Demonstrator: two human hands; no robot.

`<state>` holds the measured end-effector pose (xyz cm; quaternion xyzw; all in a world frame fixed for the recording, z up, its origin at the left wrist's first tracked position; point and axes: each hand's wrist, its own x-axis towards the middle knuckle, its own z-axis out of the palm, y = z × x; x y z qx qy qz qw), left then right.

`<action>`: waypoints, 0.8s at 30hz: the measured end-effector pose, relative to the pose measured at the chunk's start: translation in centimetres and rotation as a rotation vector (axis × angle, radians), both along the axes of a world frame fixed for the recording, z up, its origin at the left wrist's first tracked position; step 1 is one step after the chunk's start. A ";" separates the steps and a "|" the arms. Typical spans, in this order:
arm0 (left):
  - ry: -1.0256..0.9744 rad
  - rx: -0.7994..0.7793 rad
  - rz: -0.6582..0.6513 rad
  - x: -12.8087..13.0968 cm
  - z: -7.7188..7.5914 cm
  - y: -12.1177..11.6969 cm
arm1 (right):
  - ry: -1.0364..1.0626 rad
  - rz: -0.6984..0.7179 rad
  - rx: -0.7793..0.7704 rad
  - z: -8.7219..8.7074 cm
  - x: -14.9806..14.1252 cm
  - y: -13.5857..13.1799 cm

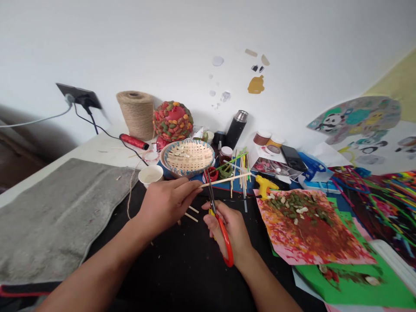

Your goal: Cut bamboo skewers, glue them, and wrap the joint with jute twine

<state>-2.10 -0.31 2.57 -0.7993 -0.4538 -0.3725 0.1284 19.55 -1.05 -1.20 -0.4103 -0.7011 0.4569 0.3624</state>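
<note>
Pinched in the fingers of my left hand (167, 201) is a thin pale wooden stick (229, 178), which points out to the right. My right hand (232, 227) is closed around the handles of red-handled scissors (226, 242). The scissor blades point up and away and cross the stick just right of my left fingertips; whether they press on it I cannot tell. Two short stick pieces (191, 217) lie on the black mat (175, 268) between my hands. More sticks (242, 173) lie in a loose bunch beyond them.
A woven basket (190, 157), a paper cup (151, 174) and paint jars (225, 155) stand behind my hands. A twine spool (136, 115) and a black thermos (237, 129) stand near the wall. At right lie a yellow glue gun (264, 186) and a painted sheet (312, 242); at left, a grey cloth (55, 216).
</note>
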 end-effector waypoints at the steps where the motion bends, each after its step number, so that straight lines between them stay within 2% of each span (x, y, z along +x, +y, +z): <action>1: -0.001 -0.002 -0.001 0.0 0.0 0.0 | -0.005 -0.002 -0.003 0.0 0.0 0.0; 10: 0.010 0.014 0.013 0.0 0.0 0.0 | -0.013 -0.009 0.003 0.0 0.0 0.1; 18: 0.136 0.089 0.047 0.3 0.4 -0.4 | -0.089 -0.021 -0.003 0.9 -0.2 -0.2; 24: 0.047 -0.021 -0.012 0.0 0.6 -0.6 | -0.211 -0.072 0.106 1.5 -0.3 -0.6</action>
